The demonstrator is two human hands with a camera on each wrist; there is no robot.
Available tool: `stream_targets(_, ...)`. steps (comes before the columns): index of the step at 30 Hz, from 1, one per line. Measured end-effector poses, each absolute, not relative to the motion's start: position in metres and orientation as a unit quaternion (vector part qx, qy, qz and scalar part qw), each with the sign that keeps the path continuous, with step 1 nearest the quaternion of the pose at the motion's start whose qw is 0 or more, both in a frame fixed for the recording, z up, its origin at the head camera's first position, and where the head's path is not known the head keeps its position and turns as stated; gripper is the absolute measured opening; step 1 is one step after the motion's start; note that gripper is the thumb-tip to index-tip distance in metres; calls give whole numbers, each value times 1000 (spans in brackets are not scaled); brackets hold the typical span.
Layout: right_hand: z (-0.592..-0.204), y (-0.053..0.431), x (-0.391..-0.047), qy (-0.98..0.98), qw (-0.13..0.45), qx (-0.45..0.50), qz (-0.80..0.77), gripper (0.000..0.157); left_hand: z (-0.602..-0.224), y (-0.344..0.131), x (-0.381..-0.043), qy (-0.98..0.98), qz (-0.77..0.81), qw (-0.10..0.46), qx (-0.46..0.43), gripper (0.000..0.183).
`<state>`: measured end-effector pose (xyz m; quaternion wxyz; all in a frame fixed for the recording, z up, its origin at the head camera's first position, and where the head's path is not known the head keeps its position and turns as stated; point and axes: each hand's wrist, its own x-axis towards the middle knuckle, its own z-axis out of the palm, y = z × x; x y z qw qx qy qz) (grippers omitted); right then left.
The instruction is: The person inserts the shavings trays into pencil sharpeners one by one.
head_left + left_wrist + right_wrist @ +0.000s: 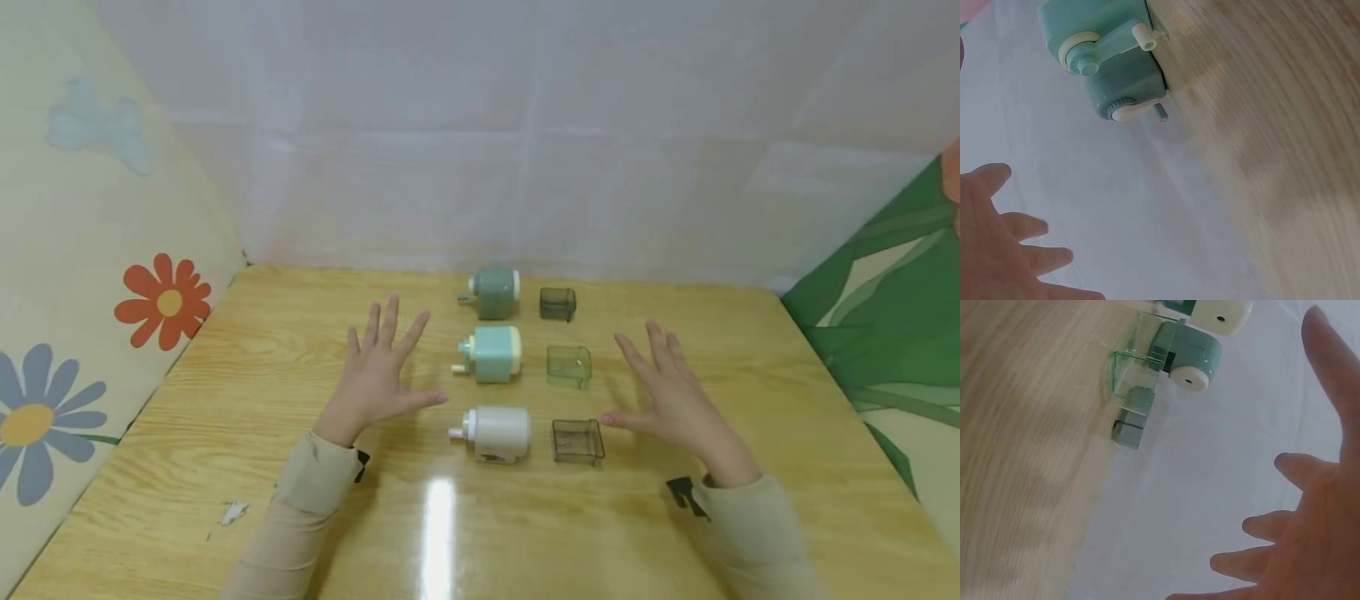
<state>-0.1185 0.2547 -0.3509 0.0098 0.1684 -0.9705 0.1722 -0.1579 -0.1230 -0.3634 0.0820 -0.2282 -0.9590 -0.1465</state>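
Observation:
Three hand-crank pencil sharpeners stand in a column on the table: a dark green one [495, 294] at the back, a turquoise one [493, 354] in the middle, a white one [501, 432] in front. To their right lie three see-through shavings drawers: a dark one [557, 304], a green one [568, 365] and a dark one [577, 440]. My left hand [375, 379] is spread left of the sharpeners, holding nothing. Spread likewise, my right hand [671, 400] is right of the drawers, its thumb nearest the front drawer. The cranks [1144, 37] point left.
A wooden table [750, 358] carries everything. White cloth [525, 142] hangs behind it, and flower-patterned panels [75, 250] flank both sides. A small torn patch [233, 512] marks the tabletop at the front left.

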Motion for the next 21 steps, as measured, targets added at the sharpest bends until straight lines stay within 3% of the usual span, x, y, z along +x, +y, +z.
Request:
stream_targets(10,-349,259,-107,-973,22,178,148,107,-359,-128,-152,-952,-155,107,-240,94)
stream_targets(21,-351,264,-98,-974,26,177,142,89,-359,-130,-148,-904,-187,244,-296,51)
